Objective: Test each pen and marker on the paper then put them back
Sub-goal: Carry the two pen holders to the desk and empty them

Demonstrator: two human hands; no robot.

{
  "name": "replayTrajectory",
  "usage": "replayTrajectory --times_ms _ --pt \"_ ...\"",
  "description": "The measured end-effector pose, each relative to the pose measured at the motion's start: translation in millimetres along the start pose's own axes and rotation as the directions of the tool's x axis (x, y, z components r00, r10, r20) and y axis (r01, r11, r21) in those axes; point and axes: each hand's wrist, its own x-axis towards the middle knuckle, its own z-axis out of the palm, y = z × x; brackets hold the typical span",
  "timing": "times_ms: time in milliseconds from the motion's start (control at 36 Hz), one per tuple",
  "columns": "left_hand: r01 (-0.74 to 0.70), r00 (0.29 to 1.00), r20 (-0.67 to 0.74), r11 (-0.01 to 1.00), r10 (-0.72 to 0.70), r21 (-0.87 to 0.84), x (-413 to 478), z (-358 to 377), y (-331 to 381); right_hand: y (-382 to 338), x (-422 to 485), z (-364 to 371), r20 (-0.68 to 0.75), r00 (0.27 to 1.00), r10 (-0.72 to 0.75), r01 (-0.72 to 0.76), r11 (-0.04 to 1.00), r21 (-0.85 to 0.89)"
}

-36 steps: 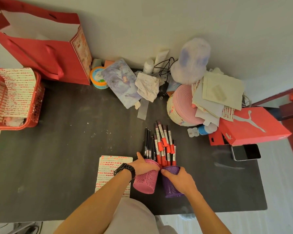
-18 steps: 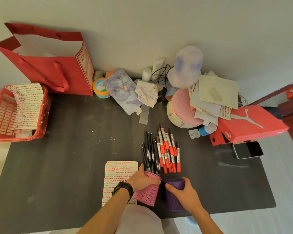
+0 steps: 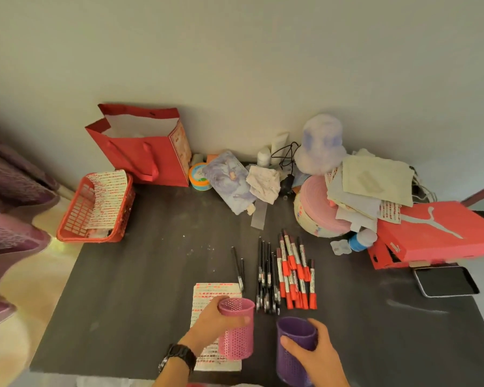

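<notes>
The left hand (image 3: 210,328) held a pink cup (image 3: 236,331) over the paper (image 3: 207,291), and the right hand (image 3: 313,356) held a purple cup (image 3: 294,347), each grip wrapped closed. Pens and markers (image 3: 288,275) lay loose on the table (image 3: 140,275) just beyond, where a careless cup might have scattered them.

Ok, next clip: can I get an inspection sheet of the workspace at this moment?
Surface: dark table, pale specks and scuffs.
Job's things: black pens and red markers lie side by side on the table; two stray pens lie apart, by the paper; pink cup and purple cup show no pens inside.
Clutter: red bag, red basket, shoe box, phone, paper pile.
Fingers: left hand grips the pink cup; right hand grips the purple cup.
Cables: black cable by the wall.
Surroundings: plain wall; purple fabric at the left.
</notes>
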Motion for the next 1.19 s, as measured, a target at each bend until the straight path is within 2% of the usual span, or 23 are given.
replayTrajectory --times_ms 194,361,472,639,778,917,1028,1056,1194 --pt "-0.069 0.974 -0.222 0.996 0.053 -0.062 -50.7 15.9 -16.8 0.6 -15.7 -18.0 0.154 0.975 -0.158 0.157 0.987 0.019" --pt "-0.217 0.889 -0.445 0.956 0.109 -0.198 -96.6 41.2 -41.3 -0.7 -31.8 -20.7 0.220 0.932 -0.290 0.290 0.956 0.030" --pt "-0.286 0.837 -0.528 0.938 0.146 -0.195 -119.3 46.0 -58.3 -7.1 -42.1 -9.2 0.248 0.891 -0.380 0.391 0.921 0.005" --pt "-0.330 0.748 -0.652 0.923 0.127 -0.198 -128.2 15.3 -82.9 -32.4 -43.1 29.2 0.349 0.833 -0.430 0.479 0.875 -0.065" --pt "-0.326 0.715 -0.689 0.929 0.121 -0.176 -108.9 -42.3 -97.1 -60.5 -29.6 76.3 0.341 0.827 -0.447 0.502 0.860 -0.092" --pt "-0.293 0.739 -0.666 0.940 0.106 -0.176 -72.5 -111.8 -101.4 -94.5 -11.3 131.4 0.314 0.851 -0.421 0.490 0.852 -0.186" --pt "-0.261 0.757 -0.640 0.959 0.131 -0.113 -36.0 -162.2 -88.6 -127.2 5.8 176.4 0.294 0.776 -0.558 0.631 0.672 -0.388" --pt "-0.248 0.768 -0.627 0.963 0.127 -0.109 -27.7 -173.4 -84.6 -134.6 9.3 187.8 0.295 0.773 -0.561 0.633 0.660 -0.404" --pt "-0.200 0.803 -0.581 0.978 0.135 -0.050 7.4 -215.0 -71.2 -160.1 32.0 241.5 0.219 0.827 -0.519 0.563 0.771 -0.297"
